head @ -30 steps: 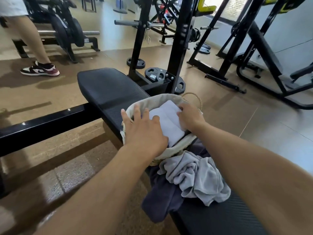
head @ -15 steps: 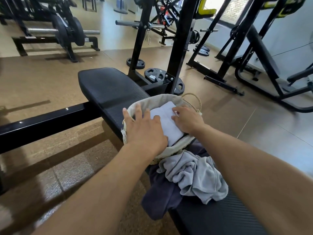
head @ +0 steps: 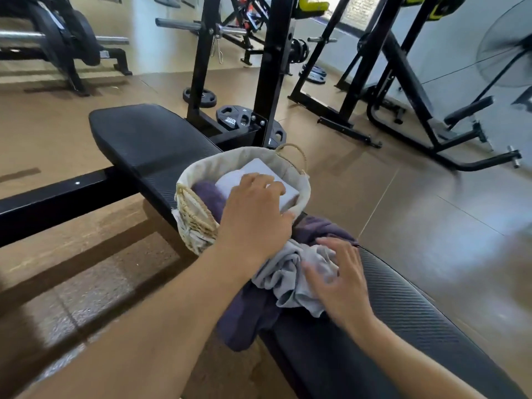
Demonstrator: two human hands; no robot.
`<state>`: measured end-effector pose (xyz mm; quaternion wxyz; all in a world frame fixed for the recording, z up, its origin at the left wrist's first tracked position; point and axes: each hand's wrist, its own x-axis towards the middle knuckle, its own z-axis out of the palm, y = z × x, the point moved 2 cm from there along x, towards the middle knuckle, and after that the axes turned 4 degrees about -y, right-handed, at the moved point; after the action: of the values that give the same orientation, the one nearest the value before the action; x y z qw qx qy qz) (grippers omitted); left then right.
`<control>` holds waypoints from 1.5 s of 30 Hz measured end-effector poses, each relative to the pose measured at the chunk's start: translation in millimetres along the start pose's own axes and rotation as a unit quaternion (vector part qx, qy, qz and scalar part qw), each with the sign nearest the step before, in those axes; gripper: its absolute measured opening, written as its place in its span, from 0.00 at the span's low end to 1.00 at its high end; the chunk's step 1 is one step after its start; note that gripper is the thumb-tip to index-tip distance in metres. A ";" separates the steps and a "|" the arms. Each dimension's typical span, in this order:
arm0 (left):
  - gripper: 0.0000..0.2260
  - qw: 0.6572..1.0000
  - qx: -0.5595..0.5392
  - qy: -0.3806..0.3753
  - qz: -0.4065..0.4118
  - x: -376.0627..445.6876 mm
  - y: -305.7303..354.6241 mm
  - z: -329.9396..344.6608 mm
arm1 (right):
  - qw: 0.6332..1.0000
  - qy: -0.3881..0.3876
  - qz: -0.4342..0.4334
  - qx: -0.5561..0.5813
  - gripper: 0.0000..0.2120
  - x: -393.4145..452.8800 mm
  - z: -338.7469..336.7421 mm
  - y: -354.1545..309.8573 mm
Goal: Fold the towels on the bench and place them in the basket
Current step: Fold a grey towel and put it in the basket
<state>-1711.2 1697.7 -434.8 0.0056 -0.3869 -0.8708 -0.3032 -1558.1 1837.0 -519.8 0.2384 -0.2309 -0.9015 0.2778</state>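
Towels: 1 white [head: 256, 171], folded, in basket [head: 195, 217] under left hand [head: 253, 217], fingers flat; grey [head: 290, 272] crumpled on bench [head: 403, 306], right hand [head: 336, 280] spread on it. Advice: lift grey clear of purple towel [head: 247, 315] before folding.

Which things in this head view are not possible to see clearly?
- Basket contents: the left hand covers much of the white folded towel.
- Purple towel: largely under the grey towel.
- Right hand: motion blur hides its grip.
- Fan: cut by the right edge.
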 end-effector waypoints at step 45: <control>0.15 0.956 0.017 -0.242 0.166 -28.8 63.8 93.9 | 0.933 0.014 0.172 0.316 0.36 -96.9 -206.7 118.4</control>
<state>-1626.7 1761.4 -485.1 -0.1479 -0.5878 -0.7747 -0.1804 -1333.6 1952.1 -470.1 0.2606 -0.2989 -0.7104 0.5814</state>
